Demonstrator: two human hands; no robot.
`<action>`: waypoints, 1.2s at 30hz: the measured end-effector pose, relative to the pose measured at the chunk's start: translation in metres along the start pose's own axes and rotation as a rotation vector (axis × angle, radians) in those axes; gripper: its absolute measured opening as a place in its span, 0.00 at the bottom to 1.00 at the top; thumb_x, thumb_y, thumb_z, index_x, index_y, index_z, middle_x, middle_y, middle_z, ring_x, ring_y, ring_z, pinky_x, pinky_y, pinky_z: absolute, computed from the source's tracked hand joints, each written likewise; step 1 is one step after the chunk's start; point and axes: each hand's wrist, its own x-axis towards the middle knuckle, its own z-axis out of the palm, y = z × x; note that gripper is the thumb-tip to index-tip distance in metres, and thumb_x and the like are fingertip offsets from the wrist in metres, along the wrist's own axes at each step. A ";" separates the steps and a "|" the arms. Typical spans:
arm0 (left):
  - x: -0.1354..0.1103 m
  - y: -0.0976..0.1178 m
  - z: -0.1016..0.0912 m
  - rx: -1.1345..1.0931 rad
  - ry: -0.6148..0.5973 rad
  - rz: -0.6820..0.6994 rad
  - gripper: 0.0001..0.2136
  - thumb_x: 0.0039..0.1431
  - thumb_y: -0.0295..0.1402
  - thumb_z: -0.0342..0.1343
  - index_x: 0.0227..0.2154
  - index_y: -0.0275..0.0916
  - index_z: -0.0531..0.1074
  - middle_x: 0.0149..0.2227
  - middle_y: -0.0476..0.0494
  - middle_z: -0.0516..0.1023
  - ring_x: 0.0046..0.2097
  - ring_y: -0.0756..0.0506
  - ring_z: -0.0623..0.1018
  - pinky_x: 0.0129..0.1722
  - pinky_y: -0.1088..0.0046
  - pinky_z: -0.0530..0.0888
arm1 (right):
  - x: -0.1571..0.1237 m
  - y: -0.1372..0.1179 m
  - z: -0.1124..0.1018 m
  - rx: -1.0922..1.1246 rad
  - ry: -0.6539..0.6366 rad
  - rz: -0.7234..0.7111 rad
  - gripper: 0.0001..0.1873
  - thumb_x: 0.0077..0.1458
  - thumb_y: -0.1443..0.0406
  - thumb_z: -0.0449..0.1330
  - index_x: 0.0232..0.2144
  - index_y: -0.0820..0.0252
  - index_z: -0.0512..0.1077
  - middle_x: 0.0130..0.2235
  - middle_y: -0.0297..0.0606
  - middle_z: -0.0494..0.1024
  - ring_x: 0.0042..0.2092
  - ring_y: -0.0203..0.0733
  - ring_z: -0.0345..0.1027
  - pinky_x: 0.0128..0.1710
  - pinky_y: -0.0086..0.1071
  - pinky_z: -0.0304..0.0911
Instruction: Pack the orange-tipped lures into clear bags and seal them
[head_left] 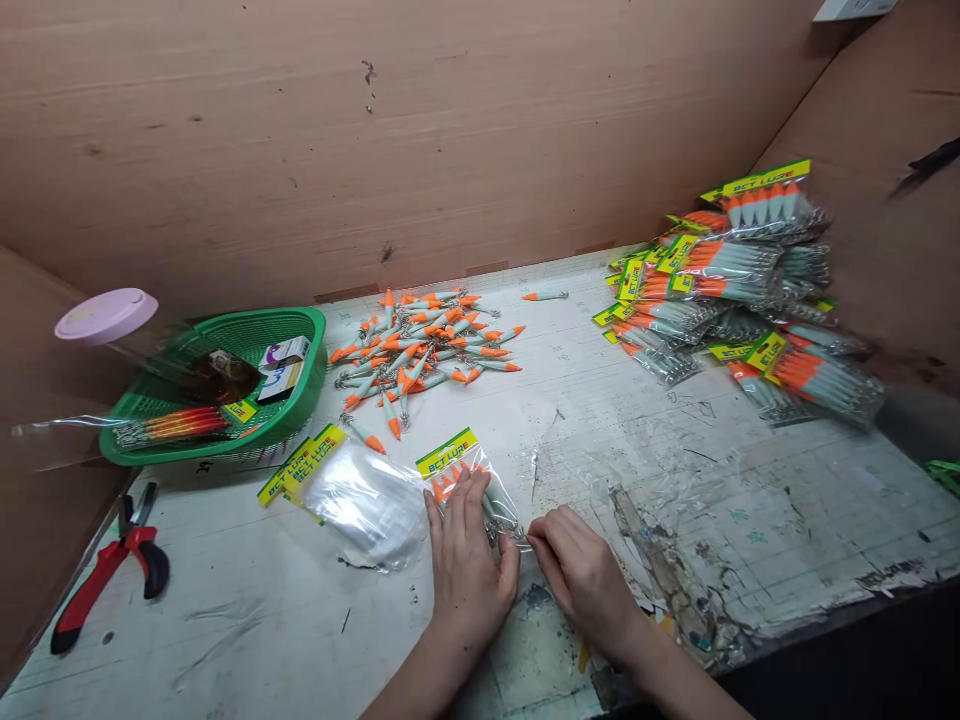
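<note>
My left hand [466,555] lies flat on a clear bag of orange-tipped lures [459,463] with a yellow-green header card, fingers stretched over it. My right hand [577,572] pinches the bag's lower end with curled fingers. Just left of the bag lie empty clear bags [352,495] with the same header cards. A loose heap of white lures with orange tips [420,350] sits farther back on the worn table [247,610].
A stack of filled lure bags [739,295] is piled at the back right. A green basket [296,405] at the left holds a packed lure bag, cards and a pink-lidded jar. Red-handled pliers [112,565] lie near the left edge. Brown board walls enclose the table.
</note>
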 end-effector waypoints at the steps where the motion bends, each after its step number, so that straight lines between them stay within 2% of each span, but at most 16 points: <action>1: 0.000 0.000 0.001 -0.005 0.001 -0.005 0.25 0.52 0.23 0.47 0.55 0.36 0.53 0.54 0.33 0.68 0.58 0.39 0.65 0.59 0.41 0.50 | 0.000 0.000 0.001 -0.020 0.000 -0.010 0.10 0.60 0.73 0.45 0.31 0.60 0.64 0.28 0.37 0.69 0.31 0.39 0.62 0.30 0.31 0.58; 6: -0.001 -0.001 0.003 -0.033 0.027 -0.009 0.29 0.49 0.22 0.47 0.56 0.35 0.51 0.54 0.33 0.67 0.59 0.39 0.64 0.60 0.44 0.52 | 0.002 -0.003 0.001 -0.040 -0.027 -0.039 0.07 0.58 0.73 0.48 0.32 0.59 0.63 0.28 0.36 0.68 0.30 0.38 0.62 0.28 0.30 0.58; 14: 0.000 0.002 0.002 -0.024 0.024 -0.011 0.30 0.47 0.21 0.47 0.57 0.35 0.51 0.54 0.34 0.67 0.59 0.39 0.63 0.61 0.44 0.51 | 0.006 -0.008 0.003 -0.076 0.068 -0.048 0.08 0.58 0.74 0.48 0.34 0.61 0.65 0.27 0.37 0.68 0.30 0.38 0.62 0.29 0.30 0.59; 23: 0.000 0.003 0.002 -0.027 0.034 -0.011 0.30 0.48 0.21 0.47 0.56 0.35 0.51 0.54 0.33 0.67 0.59 0.39 0.63 0.60 0.44 0.52 | 0.003 -0.011 0.011 -0.034 0.144 -0.033 0.09 0.58 0.75 0.48 0.30 0.60 0.63 0.25 0.35 0.65 0.28 0.37 0.59 0.27 0.28 0.58; 26: -0.001 0.001 0.002 -0.038 0.028 0.004 0.29 0.49 0.21 0.48 0.56 0.36 0.52 0.54 0.34 0.67 0.60 0.39 0.63 0.60 0.43 0.51 | 0.003 -0.009 0.009 0.000 0.126 -0.015 0.09 0.57 0.75 0.47 0.32 0.59 0.64 0.26 0.34 0.65 0.28 0.37 0.60 0.27 0.28 0.58; 32: -0.002 0.000 0.001 -0.068 0.007 0.002 0.30 0.48 0.19 0.46 0.56 0.37 0.52 0.54 0.35 0.67 0.58 0.40 0.65 0.60 0.43 0.52 | 0.004 -0.005 0.000 0.137 -0.023 0.044 0.06 0.55 0.72 0.50 0.33 0.58 0.64 0.28 0.34 0.67 0.30 0.37 0.62 0.28 0.29 0.60; 36: -0.001 0.000 0.000 -0.079 0.004 -0.009 0.31 0.47 0.20 0.47 0.56 0.37 0.52 0.53 0.35 0.67 0.58 0.40 0.65 0.60 0.43 0.52 | 0.005 -0.004 0.001 0.140 -0.015 0.032 0.07 0.58 0.71 0.50 0.31 0.58 0.65 0.27 0.34 0.68 0.29 0.36 0.63 0.28 0.29 0.60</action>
